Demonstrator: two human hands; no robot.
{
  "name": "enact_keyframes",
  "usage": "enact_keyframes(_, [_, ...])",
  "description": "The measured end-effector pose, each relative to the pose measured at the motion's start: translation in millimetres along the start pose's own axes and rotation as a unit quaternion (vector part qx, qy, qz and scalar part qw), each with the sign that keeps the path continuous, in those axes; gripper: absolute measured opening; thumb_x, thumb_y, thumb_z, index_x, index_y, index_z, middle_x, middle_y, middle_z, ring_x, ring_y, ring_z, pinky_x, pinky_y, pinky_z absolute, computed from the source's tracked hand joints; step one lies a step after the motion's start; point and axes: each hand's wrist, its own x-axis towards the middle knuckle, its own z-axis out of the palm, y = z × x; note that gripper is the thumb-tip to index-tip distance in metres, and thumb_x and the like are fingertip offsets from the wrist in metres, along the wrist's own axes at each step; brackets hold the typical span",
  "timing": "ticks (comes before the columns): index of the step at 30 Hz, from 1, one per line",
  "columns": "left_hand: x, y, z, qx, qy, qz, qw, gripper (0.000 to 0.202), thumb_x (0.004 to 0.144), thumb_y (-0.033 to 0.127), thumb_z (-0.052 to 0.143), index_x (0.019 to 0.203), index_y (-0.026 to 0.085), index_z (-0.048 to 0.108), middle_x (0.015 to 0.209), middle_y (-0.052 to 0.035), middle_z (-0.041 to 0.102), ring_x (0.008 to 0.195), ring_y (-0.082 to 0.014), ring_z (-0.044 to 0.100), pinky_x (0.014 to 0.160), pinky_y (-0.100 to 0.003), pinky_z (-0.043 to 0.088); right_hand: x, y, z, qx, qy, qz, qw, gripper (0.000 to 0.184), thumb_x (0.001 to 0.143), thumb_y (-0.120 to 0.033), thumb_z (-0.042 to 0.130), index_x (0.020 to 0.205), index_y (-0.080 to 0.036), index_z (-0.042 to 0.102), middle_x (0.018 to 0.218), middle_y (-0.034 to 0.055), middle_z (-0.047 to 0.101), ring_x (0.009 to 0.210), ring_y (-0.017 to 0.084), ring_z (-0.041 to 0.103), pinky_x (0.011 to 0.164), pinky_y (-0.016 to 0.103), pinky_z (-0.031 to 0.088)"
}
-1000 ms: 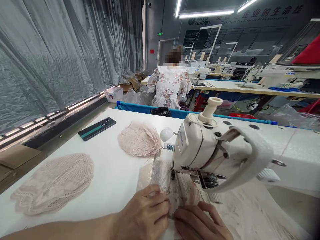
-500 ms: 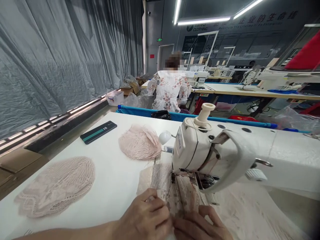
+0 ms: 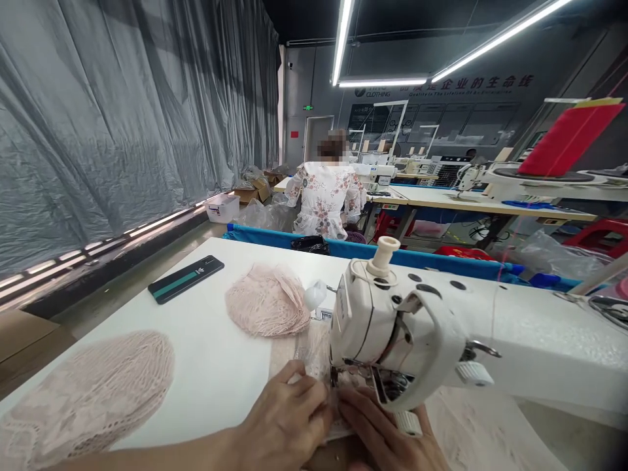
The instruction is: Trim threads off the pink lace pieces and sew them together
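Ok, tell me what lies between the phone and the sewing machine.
In the head view: a pile of pink lace pieces, then a small white lamp.

1. I see the pale pink lace cloth piece (image 3: 311, 350) as fine openwork, rough and matt.
2. The cream sewing machine head (image 3: 373, 314) looks like glossy painted metal.
3. The white tabletop (image 3: 220, 366) is smooth, hard and faintly shiny.
4. The grey plastic sheet curtain (image 3: 122, 118) looks crinkled and glossy.

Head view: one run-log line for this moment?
left hand: on lace piece | right hand: on it too | sewing machine: over the lace | table: two lace stacks, phone
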Motion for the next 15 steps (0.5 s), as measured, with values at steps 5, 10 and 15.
enact_keyframes(5, [7.2, -7.8, 1.0, -0.019, -0.017, -0.007, 1.0, 0.01, 0.093, 0.019, 0.048, 0.093, 0.013, 0.056, 0.077, -0.0008, 0.056, 0.071, -0.0137, 0.055, 0.078, -0.033, 0.039, 3.7, 7.4, 3.9, -0.029, 0.019, 0.013, 0.999, 0.046, 0.092, -0.059, 0.042, 0.115, -0.024, 0.063, 0.105, 0.0055, 0.073, 0.086, 0.021, 0.067, 0.077, 0.035, 0.045])
enact_keyframes(10, [9.1, -7.4, 4.2, -0.009, -0.012, -0.006, 1.0, 0.014, 0.095, 0.018, 0.044, 0.091, 0.013, 0.056, 0.077, -0.0012, 0.057, 0.073, -0.0136, 0.055, 0.08, -0.033, 0.04, 4.0, 9.1, 1.9, -0.04, 0.016, 0.018, 0.999, 0.045, 0.091, -0.058, 0.043, 0.113, -0.025, 0.064, 0.101, 0.0052, 0.074, 0.086, 0.022, 0.066, 0.078, 0.035, 0.045])
enact_keyframes(15, [7.3, -6.6, 5.6, 0.007, -0.013, -0.004, 1.0, 0.014, 0.094, 0.018, 0.044, 0.09, 0.013, 0.056, 0.076, -0.0021, 0.055, 0.074, -0.015, 0.055, 0.079, -0.033, 0.042, 4.5, 9.0, 0.0, -0.032, 0.029, 0.027, 0.999, 0.041, 0.092, -0.056, 0.042, 0.108, -0.027, 0.067, 0.101, 0.0054, 0.074, 0.088, 0.023, 0.066, 0.077, 0.035, 0.044])
